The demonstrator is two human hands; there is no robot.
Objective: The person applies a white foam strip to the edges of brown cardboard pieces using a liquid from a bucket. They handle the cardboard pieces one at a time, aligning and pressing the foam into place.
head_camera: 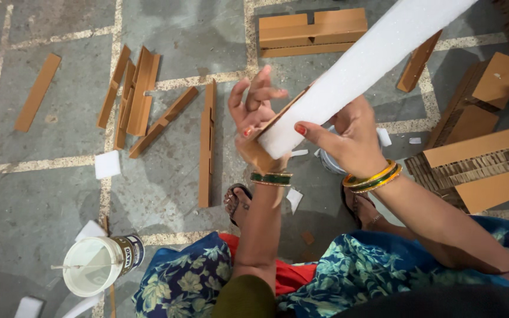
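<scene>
A long white foam block (pixel 365 65) slants from the upper right down to the middle of the view. My right hand (pixel 349 138) grips it near its lower end. A brown cardboard strip (pixel 278 118) lies against the block's lower left side. My left hand (pixel 253 115) presses its palm on that strip, fingers spread and partly raised. Both wrists carry green and gold bangles.
Several brown cardboard strips (pixel 139 94) lie scattered on the grey stone floor (pixel 42 194). A folded cardboard piece (pixel 310 32) sits at the top, cardboard stacks (pixel 484 159) at the right. A white glue tub (pixel 95 265) with a stick stands lower left. Small foam scraps (pixel 107 165) lie about.
</scene>
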